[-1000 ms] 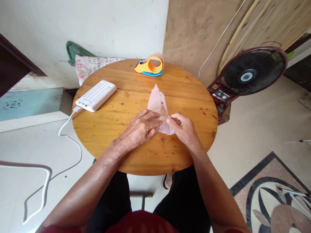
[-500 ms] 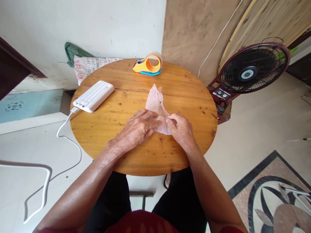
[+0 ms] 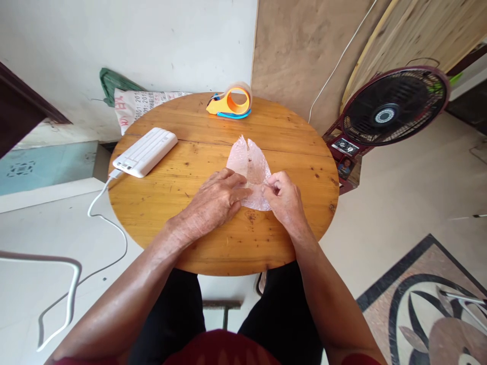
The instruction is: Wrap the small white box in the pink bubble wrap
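A small piece of clear bubble wrap [image 3: 249, 165] lies on the round wooden table [image 3: 182, 182], its far end split into two raised flaps. My left hand [image 3: 215, 200] lies flat on its near left part, fingers spread and pressing it down. My right hand [image 3: 283, 197] pinches the wrap's right edge between thumb and fingers.
A white power bank [image 3: 145, 151] with a white cable [image 3: 102, 203] lies at the table's left. An orange tape dispenser [image 3: 230, 101] stands at the far edge. A dark floor fan [image 3: 391, 109] stands to the right, a printed sack [image 3: 142, 101] behind the table.
The far end of the bubble wrap has spread from one point into two flaps. My right hand shifted slightly left along the wrap's edge; my left hand stayed put.
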`<state>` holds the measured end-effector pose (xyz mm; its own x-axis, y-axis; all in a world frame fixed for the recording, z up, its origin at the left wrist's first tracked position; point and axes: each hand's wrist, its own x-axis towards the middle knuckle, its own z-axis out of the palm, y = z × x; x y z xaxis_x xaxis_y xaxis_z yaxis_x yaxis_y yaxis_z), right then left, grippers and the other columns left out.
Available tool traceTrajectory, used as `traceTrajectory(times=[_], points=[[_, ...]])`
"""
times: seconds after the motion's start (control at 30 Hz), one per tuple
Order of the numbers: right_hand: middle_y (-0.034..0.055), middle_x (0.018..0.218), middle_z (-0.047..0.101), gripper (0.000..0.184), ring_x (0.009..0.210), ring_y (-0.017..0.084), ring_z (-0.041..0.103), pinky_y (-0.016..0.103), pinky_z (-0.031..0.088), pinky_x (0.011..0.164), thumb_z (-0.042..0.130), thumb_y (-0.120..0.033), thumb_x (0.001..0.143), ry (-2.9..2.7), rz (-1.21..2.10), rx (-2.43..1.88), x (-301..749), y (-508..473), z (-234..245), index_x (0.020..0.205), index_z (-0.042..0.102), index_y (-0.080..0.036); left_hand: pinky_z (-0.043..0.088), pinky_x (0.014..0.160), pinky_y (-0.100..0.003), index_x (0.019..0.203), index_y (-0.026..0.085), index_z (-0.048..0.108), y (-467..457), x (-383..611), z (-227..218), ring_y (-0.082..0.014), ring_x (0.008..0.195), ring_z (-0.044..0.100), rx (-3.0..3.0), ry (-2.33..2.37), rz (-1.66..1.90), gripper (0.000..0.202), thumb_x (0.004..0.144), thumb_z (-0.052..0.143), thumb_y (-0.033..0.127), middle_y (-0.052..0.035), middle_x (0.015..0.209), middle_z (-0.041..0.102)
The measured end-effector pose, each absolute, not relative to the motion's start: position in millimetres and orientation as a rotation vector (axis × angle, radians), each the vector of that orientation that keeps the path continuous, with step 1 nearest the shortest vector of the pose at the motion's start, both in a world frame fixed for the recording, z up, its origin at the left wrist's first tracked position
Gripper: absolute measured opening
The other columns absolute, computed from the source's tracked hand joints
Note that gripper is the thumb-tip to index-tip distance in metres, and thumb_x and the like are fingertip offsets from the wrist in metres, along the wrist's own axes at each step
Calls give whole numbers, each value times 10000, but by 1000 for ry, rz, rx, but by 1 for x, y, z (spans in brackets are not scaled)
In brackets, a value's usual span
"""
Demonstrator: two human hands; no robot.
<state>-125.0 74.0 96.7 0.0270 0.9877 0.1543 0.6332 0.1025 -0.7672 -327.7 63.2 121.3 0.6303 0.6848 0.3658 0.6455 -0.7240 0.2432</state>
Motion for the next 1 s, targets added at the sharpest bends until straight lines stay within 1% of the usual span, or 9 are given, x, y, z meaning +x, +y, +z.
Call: traceTrajectory(times=[0.1, 0.17, 0.33, 0.47, 0.63, 0.73, 0.8, 0.9, 1.0], points=[[-85, 606, 479, 195, 520, 108, 431, 245, 345, 527, 598, -340, 790, -1536, 881, -1428, -127, 74, 94, 927, 493, -248, 477, 888, -394, 1020, 210, 727, 63, -326, 125, -234, 977, 523, 2761, 1129, 656, 295, 858, 523, 71, -88, 1100, 660], [-92, 602, 461, 261, 496, 97, 416, 235, 339, 495, 615, -385, 801, -1445, 1042, -1345, -129, 73, 95, 986, 487, -254, 476, 877, -391, 1027, 214, 726, 63, -325, 126, -232, 968, 525, 2764, 1135, 649, 298, 856, 530, 70, -86, 1105, 662], [-83, 646, 537, 435, 485, 105, 484, 239, 429, 434, 713, -427, 750, -1227, 1268, -1222, -136, 73, 102, 1095, 500, -269, 489, 887, -405, 1035, 207, 726, 65, -325, 123, -245, 993, 530, 2749, 1132, 658, 302, 862, 518, 72, -88, 1122, 656], [-97, 618, 559, 569, 440, 98, 484, 252, 483, 397, 770, -451, 682, -1113, 1373, -1199, -142, 75, 110, 1138, 495, -248, 508, 875, -419, 1035, 200, 716, 68, -326, 118, -262, 1003, 536, 2720, 1071, 723, 297, 845, 527, 73, -98, 1106, 648], [-105, 611, 573, 549, 439, 87, 501, 222, 482, 378, 771, -412, 690, -1124, 1381, -1198, -148, 79, 117, 1139, 507, -237, 501, 926, -411, 1179, 169, 633, 67, -326, 114, -249, 1010, 542, 2640, 1059, 807, 367, 856, 495, 59, -97, 1056, 659], [-101, 607, 578, 540, 450, 97, 528, 222, 486, 377, 766, -403, 695, -1149, 1371, -1204, -152, 81, 119, 1138, 510, -230, 509, 912, -388, 1278, 147, 558, 65, -326, 111, -238, 1015, 555, 2555, 1091, 862, 443, 851, 485, 58, -113, 1106, 661], [-99, 606, 581, 542, 452, 103, 544, 221, 486, 377, 758, -401, 706, -1184, 1356, -1219, -155, 81, 121, 1152, 505, -226, 512, 907, -375, 1386, 144, 465, 65, -325, 109, -236, 1046, 558, 2509, 1116, 911, 557, 837, 490, 52, -122, 1162, 652], [-97, 604, 589, 544, 443, 105, 556, 226, 505, 390, 732, -384, 738, -1254, 1338, -1253, -160, 81, 123, 1194, 487, -216, 505, 919, -366, 1492, 177, 325, 64, -325, 106, -225, 1063, 562, 2464, 1123, 967, 689, 836, 495, 55, -111, 1184, 644], [-68, 644, 629, 550, 473, 112, 590, 238, 541, 434, 688, -338, 786, -1330, 1320, -1297, -163, 80, 128, 1269, 466, -196, 496, 933, -367, 1521, 216, 266, 65, -326, 103, -211, 1063, 562, 2417, 1095, 1010, 737, 838, 487, 50, -94, 1178, 635]])
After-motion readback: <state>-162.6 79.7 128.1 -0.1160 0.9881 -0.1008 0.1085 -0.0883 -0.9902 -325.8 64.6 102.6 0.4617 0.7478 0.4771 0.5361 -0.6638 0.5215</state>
